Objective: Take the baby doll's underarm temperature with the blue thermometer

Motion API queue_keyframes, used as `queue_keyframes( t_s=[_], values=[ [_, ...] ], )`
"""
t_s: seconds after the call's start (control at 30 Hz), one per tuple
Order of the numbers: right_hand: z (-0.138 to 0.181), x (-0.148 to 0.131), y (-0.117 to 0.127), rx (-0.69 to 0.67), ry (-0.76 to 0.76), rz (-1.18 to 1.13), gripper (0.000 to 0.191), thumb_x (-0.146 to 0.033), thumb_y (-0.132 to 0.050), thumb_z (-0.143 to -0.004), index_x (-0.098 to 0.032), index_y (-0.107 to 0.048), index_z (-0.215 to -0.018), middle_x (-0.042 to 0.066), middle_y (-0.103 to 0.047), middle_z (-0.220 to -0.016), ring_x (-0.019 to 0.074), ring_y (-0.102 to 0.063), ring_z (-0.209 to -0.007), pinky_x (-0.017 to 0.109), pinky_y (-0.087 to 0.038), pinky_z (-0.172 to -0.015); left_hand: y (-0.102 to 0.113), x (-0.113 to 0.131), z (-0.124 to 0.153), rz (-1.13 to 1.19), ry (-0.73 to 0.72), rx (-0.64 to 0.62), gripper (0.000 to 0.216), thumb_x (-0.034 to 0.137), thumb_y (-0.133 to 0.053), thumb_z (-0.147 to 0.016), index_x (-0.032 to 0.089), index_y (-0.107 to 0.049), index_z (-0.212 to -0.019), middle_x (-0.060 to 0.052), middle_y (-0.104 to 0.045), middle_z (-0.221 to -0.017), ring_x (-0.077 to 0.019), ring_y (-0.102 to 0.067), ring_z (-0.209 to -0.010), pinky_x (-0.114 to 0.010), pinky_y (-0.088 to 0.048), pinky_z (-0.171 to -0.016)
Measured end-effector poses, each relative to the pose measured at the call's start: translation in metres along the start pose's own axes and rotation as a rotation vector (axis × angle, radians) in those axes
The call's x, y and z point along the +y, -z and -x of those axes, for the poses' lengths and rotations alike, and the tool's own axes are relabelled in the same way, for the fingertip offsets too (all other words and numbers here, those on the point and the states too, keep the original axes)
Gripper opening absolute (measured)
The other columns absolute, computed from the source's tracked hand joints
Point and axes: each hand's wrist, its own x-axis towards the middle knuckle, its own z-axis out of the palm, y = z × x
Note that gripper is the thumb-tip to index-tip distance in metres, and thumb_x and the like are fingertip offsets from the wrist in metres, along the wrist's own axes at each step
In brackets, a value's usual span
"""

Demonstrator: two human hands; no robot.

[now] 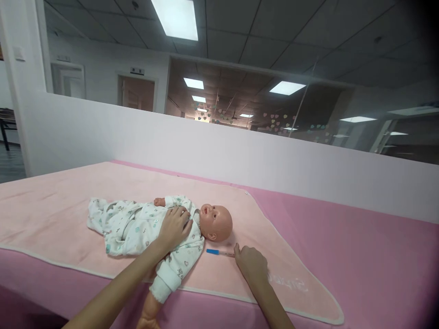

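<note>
A baby doll point(216, 222) in a white patterned sleepsuit lies on its back on a light pink blanket point(68, 196), head to the right. My left hand point(174, 227) rests flat on the doll's chest, fingers spread. My right hand point(251, 263) sits on the blanket just right of the doll's head, fingers curled, its fingertips at the end of a thin thermometer with a blue tip point(219, 252). I cannot tell whether the fingers grip it or only touch it.
The blanket covers a table with a darker pink cloth point(360, 256). A low white partition wall point(240, 155) runs behind it. Beyond are glass panels, doors and ceiling lights. The doll's near arm hangs over the blanket's front edge.
</note>
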Motion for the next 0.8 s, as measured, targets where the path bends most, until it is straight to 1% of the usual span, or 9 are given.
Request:
queue_keyframes(
  t_s=[0.1,0.27,0.4,0.43,0.5,0.57,0.63,0.7,0.8],
  values=[
    [0.002,-0.001,-0.001,0.011,0.012,0.026,0.041,-0.034,-0.036,-0.091,-0.011,-0.070,-0.085,0.017,-0.068,-0.078,0.0243,-0.067,-0.078,0.029,-0.046,-0.064,-0.010,-0.004,0.013,0.039,-0.014,0.058,0.018,0.026,-0.044,-0.088,0.018,-0.058,-0.096,-0.009,-0.059,-0.103,-0.0237,-0.052,-0.097,-0.038,-0.037,-0.084],
    [0.000,-0.001,-0.001,0.049,-0.065,0.046,0.043,-0.038,-0.037,-0.090,-0.011,-0.069,-0.082,0.017,-0.068,-0.076,0.0234,-0.067,-0.076,0.028,-0.045,-0.062,-0.011,-0.007,0.018,0.108,-0.032,0.110,0.016,0.022,-0.042,-0.089,0.020,-0.057,-0.096,-0.007,-0.059,-0.106,-0.0223,-0.051,-0.099,-0.037,-0.036,-0.085],
    [-0.003,0.001,-0.004,0.179,-0.072,0.023,0.043,-0.037,-0.040,-0.089,-0.012,-0.068,-0.068,0.014,-0.066,-0.065,0.0203,-0.065,-0.063,0.025,-0.039,-0.054,-0.010,-0.006,0.018,0.139,-0.041,0.098,0.017,0.020,-0.040,-0.090,0.020,-0.057,-0.095,-0.006,-0.061,-0.101,-0.0209,-0.052,-0.095,-0.036,-0.036,-0.084],
    [-0.004,-0.002,-0.004,0.252,-0.022,-0.005,0.042,-0.034,-0.041,-0.089,-0.013,-0.066,-0.063,0.012,-0.065,-0.060,0.0184,-0.063,-0.058,0.024,-0.037,-0.051,-0.010,-0.006,0.018,0.147,-0.042,0.094,0.017,0.020,-0.040,-0.090,0.020,-0.056,-0.095,-0.006,-0.061,-0.099,-0.0206,-0.053,-0.094,-0.036,-0.037,-0.083],
    [-0.007,-0.016,-0.003,0.453,0.168,-0.109,0.041,-0.028,-0.041,-0.089,-0.015,-0.062,-0.055,0.008,-0.061,-0.053,0.0143,-0.057,-0.050,0.023,-0.033,-0.048,-0.011,-0.007,0.018,0.159,-0.044,0.084,0.018,0.018,-0.039,-0.090,0.019,-0.056,-0.095,-0.005,-0.061,-0.095,-0.0204,-0.053,-0.090,-0.035,-0.037,-0.081],
    [-0.011,-0.043,0.003,0.675,0.425,-0.272,0.039,-0.022,-0.042,-0.089,-0.016,-0.057,-0.053,0.004,-0.057,-0.050,0.0122,-0.052,-0.047,0.023,-0.033,-0.048,-0.012,-0.007,0.019,0.159,-0.039,0.088,0.020,0.016,-0.037,-0.089,0.019,-0.056,-0.095,-0.005,-0.061,-0.093,-0.0207,-0.052,-0.088,-0.036,-0.037,-0.080],
    [-0.015,-0.079,0.011,0.825,0.633,-0.464,0.032,-0.018,-0.042,-0.087,-0.016,-0.057,-0.060,0.004,-0.056,-0.052,0.0131,-0.052,-0.052,0.024,-0.037,-0.052,-0.013,-0.008,0.020,0.147,-0.034,0.104,0.023,0.014,-0.037,-0.087,0.020,-0.057,-0.096,-0.006,-0.060,-0.094,-0.0211,-0.051,-0.087,-0.037,-0.036,-0.080],
    [-0.020,-0.116,0.017,0.827,0.761,-0.656,0.020,-0.012,-0.040,-0.084,-0.013,-0.060,-0.084,0.007,-0.063,-0.071,0.0157,-0.057,-0.067,0.026,-0.044,-0.064,-0.014,-0.008,0.020,0.133,-0.030,0.114,0.024,0.014,-0.039,-0.085,0.020,-0.057,-0.098,-0.007,-0.059,-0.094,-0.0218,-0.050,-0.086,-0.038,-0.036,-0.080],
    [-0.027,-0.155,0.017,0.725,0.790,-0.870,0.033,-0.006,-0.036,-0.077,-0.013,-0.055,-0.103,0.009,-0.063,-0.091,0.0190,-0.057,-0.084,0.032,-0.048,-0.077,-0.015,-0.008,0.020,0.114,0.010,0.119,0.021,0.018,-0.041,-0.084,0.019,-0.057,-0.098,-0.008,-0.058,-0.093,-0.0231,-0.049,-0.084,-0.038,-0.036,-0.077]
  ],
)
